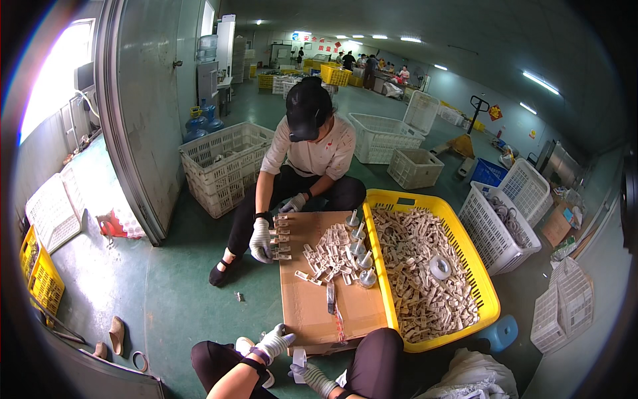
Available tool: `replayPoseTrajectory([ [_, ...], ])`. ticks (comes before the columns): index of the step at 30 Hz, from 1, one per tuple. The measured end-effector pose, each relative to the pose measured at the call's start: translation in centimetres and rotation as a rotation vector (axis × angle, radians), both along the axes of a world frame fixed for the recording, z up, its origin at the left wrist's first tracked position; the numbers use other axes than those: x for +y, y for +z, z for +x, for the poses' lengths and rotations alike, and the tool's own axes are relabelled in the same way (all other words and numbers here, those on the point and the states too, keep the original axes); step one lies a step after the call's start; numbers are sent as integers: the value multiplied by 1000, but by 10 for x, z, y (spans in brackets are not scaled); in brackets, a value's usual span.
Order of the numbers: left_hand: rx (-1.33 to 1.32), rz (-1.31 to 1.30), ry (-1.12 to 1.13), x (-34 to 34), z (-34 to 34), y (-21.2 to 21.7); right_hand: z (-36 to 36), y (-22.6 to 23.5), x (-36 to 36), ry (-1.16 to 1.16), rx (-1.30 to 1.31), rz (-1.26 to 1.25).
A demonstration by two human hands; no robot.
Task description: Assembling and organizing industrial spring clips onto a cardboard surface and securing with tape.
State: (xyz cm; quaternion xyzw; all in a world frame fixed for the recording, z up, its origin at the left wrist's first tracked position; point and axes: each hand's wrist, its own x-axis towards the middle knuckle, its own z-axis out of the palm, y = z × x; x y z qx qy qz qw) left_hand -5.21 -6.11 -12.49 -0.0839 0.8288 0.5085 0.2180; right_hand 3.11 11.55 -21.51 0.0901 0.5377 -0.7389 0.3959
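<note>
Seen from the cardboard box [302, 306], the right hand [318, 380] is at 6 o'clock, fingers curled on a white strip [300, 364]. The left hand [274, 344], at 7, has its fingers partly bent by the box's near corner; I cannot tell whether they hold anything. A white sack [470, 379] lies at 4. Beige clips [332, 256] lie heaped on the box, bottles [359, 249] just right of them. A yellow crate [493, 308] full of clips blocks 3. A co-worker [311, 149] sits at 12; white crates [222, 176] stand beyond at 11 and 1.
</note>
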Motion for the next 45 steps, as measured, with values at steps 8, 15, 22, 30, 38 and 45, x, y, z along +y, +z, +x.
replayPoseTrajectory([
  [8,15,-30,-6,4,3,17,0,-6,2,17,4,26],
  [15,27,-38,-3,1,3,5,3,-3,-1,-8,65,34],
  [22,68,-65,24,2,1,-16,3,-15,-1,-26,29,10],
  [30,74,-58,39,1,-1,-29,2,-15,0,-20,36,21],
  [38,52,-84,33,3,1,-18,2,-12,1,5,68,22],
  [45,41,-49,27,3,0,-17,3,-20,1,19,75,41],
])
